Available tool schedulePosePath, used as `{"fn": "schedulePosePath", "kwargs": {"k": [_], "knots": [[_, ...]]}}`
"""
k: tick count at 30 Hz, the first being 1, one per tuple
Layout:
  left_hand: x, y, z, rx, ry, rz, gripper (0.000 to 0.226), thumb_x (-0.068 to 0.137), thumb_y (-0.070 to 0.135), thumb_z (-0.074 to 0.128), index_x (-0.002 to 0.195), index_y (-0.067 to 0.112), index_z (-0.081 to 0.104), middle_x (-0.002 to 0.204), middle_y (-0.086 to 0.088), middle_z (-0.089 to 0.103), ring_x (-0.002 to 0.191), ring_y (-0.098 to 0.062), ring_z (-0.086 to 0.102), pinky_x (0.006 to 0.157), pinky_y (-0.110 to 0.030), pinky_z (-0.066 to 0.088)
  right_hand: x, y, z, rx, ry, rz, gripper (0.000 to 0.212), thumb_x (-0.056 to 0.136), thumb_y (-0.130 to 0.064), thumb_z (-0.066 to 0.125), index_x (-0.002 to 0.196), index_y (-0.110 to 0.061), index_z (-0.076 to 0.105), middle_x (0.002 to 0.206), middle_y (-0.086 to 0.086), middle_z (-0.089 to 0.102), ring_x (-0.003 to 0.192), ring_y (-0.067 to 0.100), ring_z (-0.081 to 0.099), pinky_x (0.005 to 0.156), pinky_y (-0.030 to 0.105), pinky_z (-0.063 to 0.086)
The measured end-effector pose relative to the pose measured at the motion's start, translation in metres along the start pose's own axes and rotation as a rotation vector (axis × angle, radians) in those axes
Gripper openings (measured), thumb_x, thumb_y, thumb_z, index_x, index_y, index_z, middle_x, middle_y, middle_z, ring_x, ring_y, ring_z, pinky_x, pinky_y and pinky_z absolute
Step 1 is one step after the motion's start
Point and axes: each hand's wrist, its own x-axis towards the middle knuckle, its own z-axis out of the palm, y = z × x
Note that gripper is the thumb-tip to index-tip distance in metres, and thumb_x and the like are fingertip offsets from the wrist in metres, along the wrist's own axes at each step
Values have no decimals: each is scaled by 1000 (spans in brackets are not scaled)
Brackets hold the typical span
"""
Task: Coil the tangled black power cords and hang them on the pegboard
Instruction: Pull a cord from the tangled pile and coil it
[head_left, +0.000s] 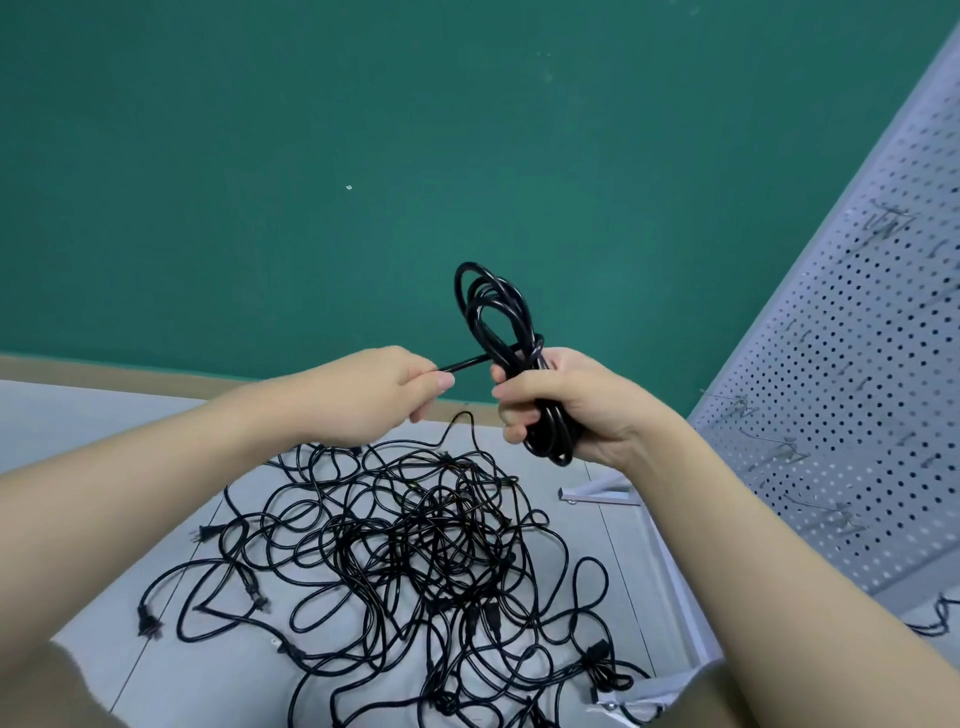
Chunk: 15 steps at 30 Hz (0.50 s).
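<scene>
My right hand (561, 405) grips a coiled black power cord (493, 312) around its middle, with loops standing up above the fist and a short bend hanging below. My left hand (384, 389) pinches the free end of that same cord (462, 364), pulled out taut to the left of the coil. Below both hands a big tangle of black power cords (415, 545) lies spread on the grey floor, with several plugs at its edges. The white pegboard (857, 389) stands at the right, with metal hooks (789, 452) sticking out of it.
A green wall (363, 156) with a tan skirting strip rises behind the floor. The pegboard's white metal foot (597, 493) lies on the floor close to the tangle. Another bit of black cord (935, 618) shows at the far right edge.
</scene>
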Motion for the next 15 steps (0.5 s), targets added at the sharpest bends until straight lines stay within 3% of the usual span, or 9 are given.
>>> {"fn": "schedulePosePath", "kwargs": {"k": [5, 8, 11, 13, 15], "knots": [[-11, 11, 2, 251, -6, -31, 36, 111, 38, 30, 94, 16, 54, 83, -1, 58, 74, -19, 56, 68, -37, 45, 6, 6, -1, 77, -2, -25, 14, 95, 10, 56, 98, -4, 56, 65, 2, 45, 56, 13, 43, 59, 28, 50], [-16, 20, 8, 460, 44, -29, 27, 111, 32, 28, 98, 16, 46, 82, -3, 54, 69, -19, 52, 61, -40, 39, 10, 9, -2, 82, 31, -23, 11, 97, 6, 57, 103, -3, 57, 66, 3, 49, 58, 15, 47, 60, 29, 49], [-17, 24, 7, 542, 131, -13, 31, 112, 35, 27, 87, 18, 35, 75, -3, 48, 61, -17, 46, 56, -39, 31, 10, 9, -10, 5, 50, -40, 29, 87, -3, 67, 115, -4, 59, 70, 7, 56, 65, 20, 57, 65, 31, 51], [-15, 21, 2, 555, 162, -20, 33, 112, 37, 27, 87, 17, 36, 75, -4, 49, 61, -18, 45, 58, -39, 33, 11, 11, -14, 30, 34, -69, 39, 85, -8, 68, 122, -1, 59, 74, 8, 58, 69, 20, 58, 76, 33, 51], [-13, 17, -2, 580, 164, -19, 34, 111, 41, 27, 90, 17, 40, 77, -4, 51, 62, -19, 47, 61, -39, 35, 13, 17, -13, -14, 50, -90, 42, 86, -12, 68, 125, 0, 58, 75, 7, 58, 71, 19, 58, 74, 31, 50]]}}
